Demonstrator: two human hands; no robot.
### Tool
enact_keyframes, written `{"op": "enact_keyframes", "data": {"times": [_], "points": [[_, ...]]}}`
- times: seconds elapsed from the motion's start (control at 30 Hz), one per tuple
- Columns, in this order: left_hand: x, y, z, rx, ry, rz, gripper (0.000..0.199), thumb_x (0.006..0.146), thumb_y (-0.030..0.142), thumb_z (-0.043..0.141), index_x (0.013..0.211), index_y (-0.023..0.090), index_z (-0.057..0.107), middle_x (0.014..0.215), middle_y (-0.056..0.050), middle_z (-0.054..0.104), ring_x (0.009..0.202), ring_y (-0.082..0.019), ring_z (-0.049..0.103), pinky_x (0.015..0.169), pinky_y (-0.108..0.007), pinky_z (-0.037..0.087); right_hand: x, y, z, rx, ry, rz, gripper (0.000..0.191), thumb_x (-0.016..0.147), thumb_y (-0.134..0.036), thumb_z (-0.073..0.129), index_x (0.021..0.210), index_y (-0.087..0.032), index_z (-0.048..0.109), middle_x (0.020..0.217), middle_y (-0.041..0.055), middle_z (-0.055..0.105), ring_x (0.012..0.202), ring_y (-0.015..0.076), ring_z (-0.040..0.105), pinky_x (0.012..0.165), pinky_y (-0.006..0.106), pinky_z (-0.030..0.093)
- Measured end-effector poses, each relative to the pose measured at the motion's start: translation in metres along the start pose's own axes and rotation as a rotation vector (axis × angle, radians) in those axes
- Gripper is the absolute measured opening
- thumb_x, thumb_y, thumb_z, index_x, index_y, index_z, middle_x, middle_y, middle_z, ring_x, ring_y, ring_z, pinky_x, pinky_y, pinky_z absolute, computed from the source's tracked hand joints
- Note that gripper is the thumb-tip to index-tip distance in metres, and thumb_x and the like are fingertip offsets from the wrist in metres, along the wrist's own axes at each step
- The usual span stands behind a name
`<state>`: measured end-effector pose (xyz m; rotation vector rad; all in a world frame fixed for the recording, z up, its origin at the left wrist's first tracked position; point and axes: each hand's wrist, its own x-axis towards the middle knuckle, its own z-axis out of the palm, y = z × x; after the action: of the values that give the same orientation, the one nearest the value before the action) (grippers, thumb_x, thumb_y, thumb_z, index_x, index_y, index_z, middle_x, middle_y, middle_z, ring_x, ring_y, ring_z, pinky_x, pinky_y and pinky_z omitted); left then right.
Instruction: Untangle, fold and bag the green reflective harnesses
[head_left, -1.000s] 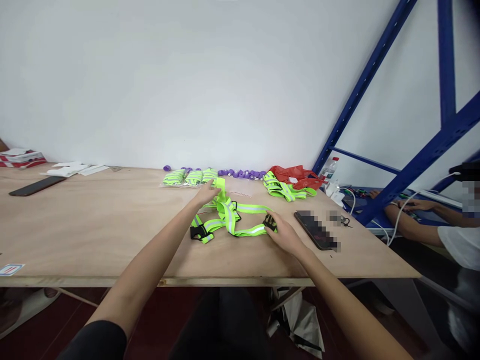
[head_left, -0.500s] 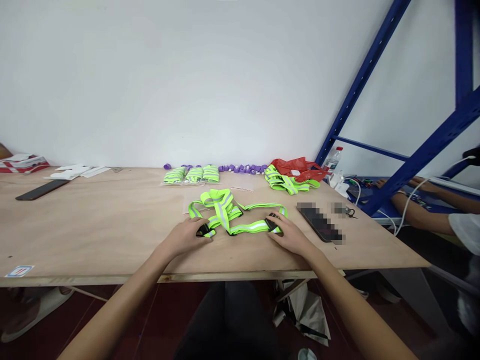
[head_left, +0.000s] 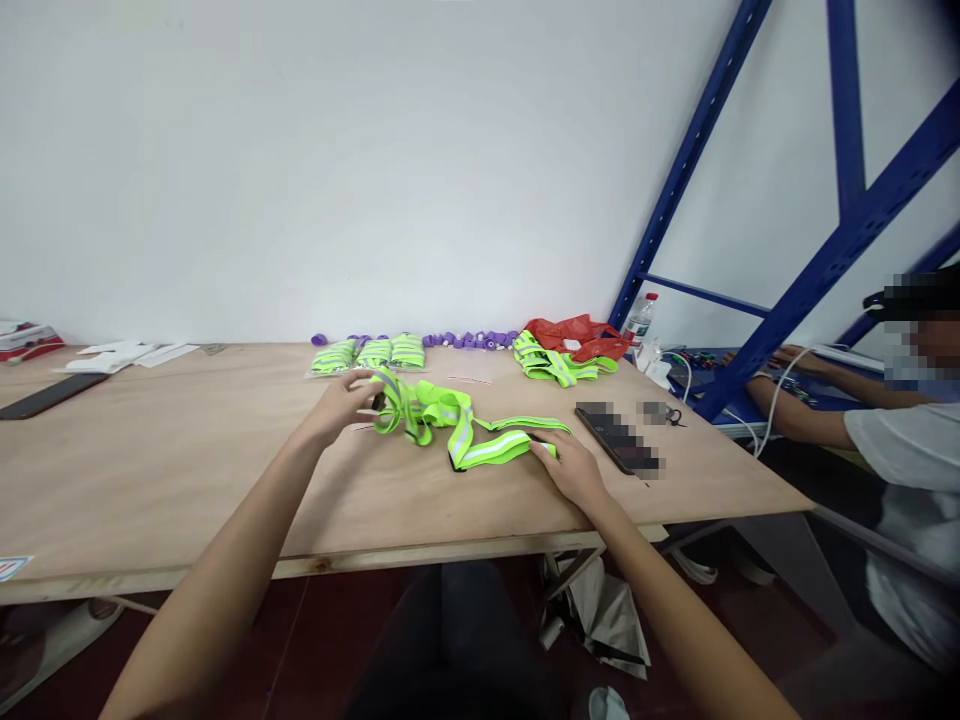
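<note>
A neon yellow-green reflective strap (head_left: 463,440) with silver stripes lies loosely bunched across the middle of the table. My left hand (head_left: 346,400) grips its left end by a black buckle and holds that part raised off the wood. At the strap's right end, my right hand (head_left: 570,463) rests low with its fingers closed over the band; the buckle there is mostly hidden. Behind the strap lie clear bags of folded straps (head_left: 373,354). Another heap of neon straps (head_left: 551,362) sits beside red plastic (head_left: 577,336) at the back right.
Purple rolls (head_left: 469,341) line the wall. A phone (head_left: 616,438) and keys (head_left: 675,416) lie right of my right hand. Beyond stand a bottle (head_left: 641,318) and a blue metal frame (head_left: 679,170), with a person beside it. Papers (head_left: 112,357) and a dark bar (head_left: 49,396) lie left.
My left hand has lifted the strap's left end up and to the left. My right hand remains at the right end. The view has turned slightly right, showing more of the person.
</note>
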<state>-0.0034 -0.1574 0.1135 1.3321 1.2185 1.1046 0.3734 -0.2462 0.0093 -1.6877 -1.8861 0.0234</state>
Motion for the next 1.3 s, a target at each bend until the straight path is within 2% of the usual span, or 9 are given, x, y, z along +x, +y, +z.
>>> {"op": "enact_keyframes", "data": {"times": [0.27, 0.43, 0.6, 0.83, 0.97, 1.07, 1.17, 1.23, 1.3], "points": [[0.059, 0.083, 0.031, -0.574, 0.072, 0.191, 0.031, 0.078, 0.040, 0.075, 0.092, 0.021, 0.056, 0.093, -0.008, 0.067, 0.087, -0.019, 0.070, 0.082, -0.032, 0.060, -0.011, -0.008, -0.012, -0.058, -0.013, 0.142, 0.036, 0.096, -0.044, 0.049, 0.113, -0.022, 0.071, 0.093, 0.0105, 0.077, 0.078, 0.0236, 0.070, 0.073, 0.030, 0.050], [0.081, 0.133, 0.091, -0.666, -0.015, 0.287, 0.037, 0.076, 0.037, 0.079, 0.097, 0.021, 0.055, 0.095, -0.009, 0.068, 0.092, -0.023, 0.069, 0.083, -0.035, 0.059, -0.013, -0.056, 0.005, 0.748, 0.322, 0.458, 0.038, 0.089, -0.059, 0.051, 0.085, -0.022, 0.059, 0.078, 0.0052, 0.071, 0.066, 0.0213, 0.066, 0.054, 0.029, 0.050], [0.068, 0.149, 0.176, -0.624, -0.218, 0.272, 0.038, 0.080, 0.026, 0.076, 0.104, 0.021, 0.047, 0.090, -0.004, 0.066, 0.077, -0.017, 0.068, 0.082, -0.037, 0.057, -0.003, -0.135, 0.054, 1.595, 0.041, 0.650, 0.046, 0.073, -0.054, 0.074, 0.096, -0.025, 0.047, 0.089, 0.0017, 0.072, 0.061, 0.0197, 0.070, 0.052, 0.031, 0.055], [0.026, 0.081, 0.242, -0.435, -0.335, 0.069, 0.042, 0.077, 0.017, 0.077, 0.105, 0.021, 0.046, 0.088, -0.004, 0.064, 0.065, -0.011, 0.062, 0.077, -0.038, 0.057, 0.022, -0.186, 0.076, 1.671, -0.100, 0.497, 0.032, 0.074, -0.050, 0.072, 0.094, -0.028, 0.059, 0.099, 0.0000, 0.074, 0.108, 0.0254, 0.066, 0.092, 0.042, 0.057], [0.012, 0.028, 0.240, -0.296, -0.384, -0.098, 0.046, 0.073, 0.025, 0.082, 0.102, 0.021, 0.047, 0.090, -0.004, 0.064, 0.067, -0.014, 0.066, 0.072, -0.036, 0.059, -0.003, -0.172, 0.054, 1.423, -0.180, 0.210, 0.031, 0.073, -0.039, 0.074, 0.103, -0.033, 0.067, 0.111, -0.0043, 0.073, 0.123, 0.0264, 0.059, 0.110, 0.046, 0.043], [0.000, 0.003, 0.226, -0.279, -0.403, -0.147, 0.042, 0.076, 0.029, 0.081, 0.100, 0.020, 0.047, 0.089, -0.004, 0.065, 0.070, -0.016, 0.068, 0.068, -0.034, 0.060, -0.038, -0.143, 0.025, 1.225, -0.350, 0.145, 0.024, 0.082, -0.040, 0.065, 0.101, -0.026, 0.072, 0.098, 0.0019, 0.076, 0.103, 0.0293, 0.069, 0.097, 0.048, 0.054], [-0.018, -0.014, 0.212, -0.274, -0.404, -0.176, 0.044, 0.075, 0.033, 0.083, 0.100, 0.020, 0.050, 0.084, -0.002, 0.064, 0.069, -0.015, 0.066, 0.065, -0.032, 0.060, -0.057, -0.105, -0.008, 0.811, 0.025, 0.247, 0.023, 0.089, -0.045, 0.058, 0.096, -0.028, 0.072, 0.094, 0.0050, 0.074, 0.087, 0.0286, 0.070, 0.084, 0.048, 0.058], [-0.032, -0.025, 0.208, -0.278, -0.432, -0.177, 0.046, 0.072, 0.036, 0.085, 0.100, 0.020, 0.053, 0.081, 0.000, 0.062, 0.068, -0.014, 0.064, 0.063, -0.029, 0.059, -0.056, -0.082, -0.025, 0.502, 0.290, 0.138, 0.032, 0.086, -0.043, 0.061, 0.113, -0.027, 0.069, 0.118, 0.0110, 0.069, 0.111, 0.0323, 0.064, 0.099, 0.051, 0.051], [-0.045, -0.036, 0.207, -0.302, -0.473, -0.159, 0.047, 0.070, 0.038, 0.087, 0.099, 0.020, 0.055, 0.082, 0.000, 0.061, 0.068, -0.013, 0.063, 0.061, -0.026, 0.057, -0.047, -0.065, -0.033, 0.289, 0.323, 0.029, 0.049, 0.085, -0.043, 0.063, 0.129, -0.022, 0.061, 0.137, 0.0157, 0.057, 0.130, 0.0346, 0.051, 0.110, 0.053, 0.042]]}}
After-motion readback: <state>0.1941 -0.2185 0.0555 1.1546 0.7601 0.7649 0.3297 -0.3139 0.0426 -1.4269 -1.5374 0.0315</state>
